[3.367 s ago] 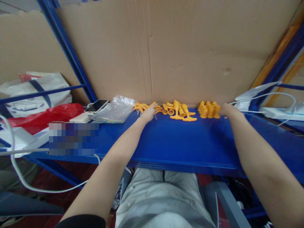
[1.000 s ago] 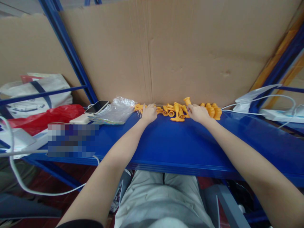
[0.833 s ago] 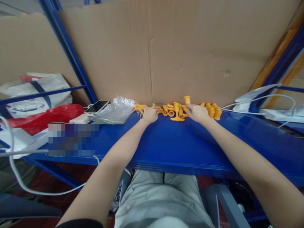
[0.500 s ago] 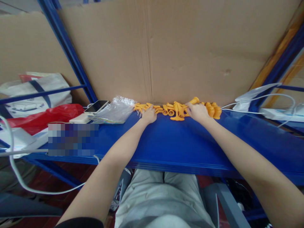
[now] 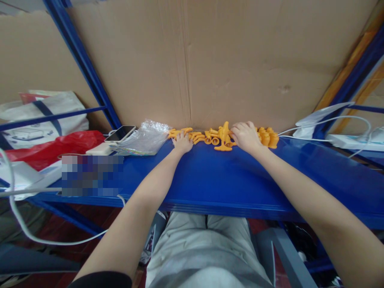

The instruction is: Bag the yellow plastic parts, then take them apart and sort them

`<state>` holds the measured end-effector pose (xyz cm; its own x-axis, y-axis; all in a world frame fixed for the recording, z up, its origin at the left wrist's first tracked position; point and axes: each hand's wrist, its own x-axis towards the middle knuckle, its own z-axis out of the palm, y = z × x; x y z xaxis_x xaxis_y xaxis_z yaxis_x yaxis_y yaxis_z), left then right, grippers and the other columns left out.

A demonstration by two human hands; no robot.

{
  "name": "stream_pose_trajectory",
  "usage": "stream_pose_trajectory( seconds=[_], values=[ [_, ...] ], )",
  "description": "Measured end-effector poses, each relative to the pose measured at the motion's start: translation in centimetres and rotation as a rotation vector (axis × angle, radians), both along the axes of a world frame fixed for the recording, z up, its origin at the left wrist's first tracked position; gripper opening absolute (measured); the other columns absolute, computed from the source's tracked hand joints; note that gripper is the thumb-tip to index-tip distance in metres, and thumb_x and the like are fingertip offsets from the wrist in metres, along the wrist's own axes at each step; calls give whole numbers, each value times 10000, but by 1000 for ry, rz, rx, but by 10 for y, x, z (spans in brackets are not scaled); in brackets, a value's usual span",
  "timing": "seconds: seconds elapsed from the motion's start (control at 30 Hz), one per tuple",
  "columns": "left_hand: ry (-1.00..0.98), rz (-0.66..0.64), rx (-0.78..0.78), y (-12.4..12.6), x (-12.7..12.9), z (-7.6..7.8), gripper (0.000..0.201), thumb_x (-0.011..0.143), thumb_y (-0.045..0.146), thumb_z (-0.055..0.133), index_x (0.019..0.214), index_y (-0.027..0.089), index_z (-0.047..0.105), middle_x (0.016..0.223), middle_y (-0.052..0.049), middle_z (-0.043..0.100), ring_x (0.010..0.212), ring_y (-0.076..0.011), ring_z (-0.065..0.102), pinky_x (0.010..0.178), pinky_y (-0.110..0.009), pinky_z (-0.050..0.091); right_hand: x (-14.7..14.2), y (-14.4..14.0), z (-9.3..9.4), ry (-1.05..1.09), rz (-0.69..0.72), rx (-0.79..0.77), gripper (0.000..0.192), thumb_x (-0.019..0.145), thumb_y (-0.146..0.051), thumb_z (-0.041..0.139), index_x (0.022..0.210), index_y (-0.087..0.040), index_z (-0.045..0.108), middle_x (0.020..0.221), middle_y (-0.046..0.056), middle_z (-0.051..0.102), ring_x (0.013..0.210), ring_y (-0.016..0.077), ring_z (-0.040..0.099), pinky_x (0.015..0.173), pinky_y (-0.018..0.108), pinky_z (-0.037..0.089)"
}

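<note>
A row of orange plastic parts lies along the back of the blue table (image 5: 222,176), against the cardboard. My left hand (image 5: 183,143) rests at the row's left end, fingers spread over small curved orange pieces (image 5: 197,138). Between my hands are ring-ended orange pieces (image 5: 211,137) and a T-ended orange piece (image 5: 225,135). My right hand (image 5: 246,137) is just right of that piece, its fingers curled in among the parts. What those fingers grip is hidden. Several lumpy orange pieces (image 5: 268,138) stand in a cluster right of this hand.
Left of the row lie a clear plastic bag (image 5: 147,140), a phone (image 5: 120,134) and a red plastic bag (image 5: 60,148). White cables (image 5: 330,122) and a white box (image 5: 360,143) are at the right. Cardboard (image 5: 234,64) and blue posts (image 5: 81,60) border the table.
My left hand has shifted slightly left and its fingers have spread. My right hand has curled over, and the flared orange piece above it is hidden now. The T-ended piece stands out more.
</note>
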<state>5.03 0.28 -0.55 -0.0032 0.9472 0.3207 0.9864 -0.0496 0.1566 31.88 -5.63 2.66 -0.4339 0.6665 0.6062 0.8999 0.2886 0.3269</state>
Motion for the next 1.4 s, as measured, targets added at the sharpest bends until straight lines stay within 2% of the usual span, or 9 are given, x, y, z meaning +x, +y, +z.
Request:
stream_pose_trajectory(
  seconds=[0.13, 0.33, 0.47, 0.63, 0.77, 0.97, 1.2, 1.4],
  values=[
    [-7, -51, 65, 2, -1, -1, 485, 980, 339, 374, 1392, 232, 607, 1668, -120, 328, 1528, -378, 301, 1182, -670, 299, -3, -3, 0, -34, -14, -69, 369, 969, -174, 371, 1068, -155, 727, 966, 141, 726, 947, 276, 569, 956, 468, 292],
    [5, -195, 169, -1, 5, 0, 407, 935, 251, 443, 1260, 218, 685, 1637, -137, 383, 1512, -401, 322, 1160, -737, 273, -6, -6, 0, -88, -23, -75, 367, 993, -207, 366, 1088, -170, 718, 1023, 135, 732, 949, 258, 580, 943, 444, 283],
    [37, -324, 255, -11, 12, 5, 431, 951, 222, 424, 1328, 218, 632, 1652, -126, 358, 1524, -354, 311, 1198, -694, 227, -9, -8, 2, -57, -45, -120, 375, 1003, -244, 375, 1141, -146, 710, 1018, 151, 727, 923, 260, 602, 892, 420, 276],
    [77, -564, 399, -26, 25, 12, 528, 1012, 339, 395, 1530, 237, 423, 1686, -127, 283, 1539, -307, 289, 1236, -615, 156, -15, -12, 3, -52, -58, -156, 393, 1012, -251, 372, 1178, -119, 703, 1024, 166, 722, 919, 263, 621, 862, 405, 257],
    [144, -712, 439, -35, 38, 12, 514, 1011, 385, 430, 1504, 244, 461, 1681, -127, 294, 1552, -301, 262, 1238, -595, 142, -21, -15, 3, -83, 1, -119, 389, 1021, -234, 353, 1163, -131, 700, 990, 156, 728, 910, 259, 620, 861, 398, 255],
    [167, -704, 424, -38, 47, 11, 392, 1005, 238, 395, 1325, 222, 619, 1621, -119, 418, 1530, -291, 324, 1236, -616, 161, -33, -21, 2, -116, 125, -109, 371, 1007, -208, 384, 1196, -124, 691, 1062, 172, 732, 983, 274, 627, 900, 414, 265],
    [172, -703, 410, -36, 45, 10, 414, 1005, 198, 375, 1351, 190, 602, 1536, -147, 529, 1497, -290, 388, 1235, -628, 175, -30, -17, -2, -77, 60, -154, 381, 1002, -229, 376, 1205, -77, 660, 1133, 222, 728, 1042, 311, 640, 945, 444, 269],
    [190, -724, 406, -36, 43, 11, 399, 1003, 194, 399, 1343, 211, 608, 1541, -132, 524, 1521, -290, 346, 1241, -625, 171, -28, -14, -4, -48, 90, -177, 351, 1002, -229, 384, 1175, -76, 649, 1112, 225, 729, 1058, 308, 636, 931, 417, 277]
  ],
)
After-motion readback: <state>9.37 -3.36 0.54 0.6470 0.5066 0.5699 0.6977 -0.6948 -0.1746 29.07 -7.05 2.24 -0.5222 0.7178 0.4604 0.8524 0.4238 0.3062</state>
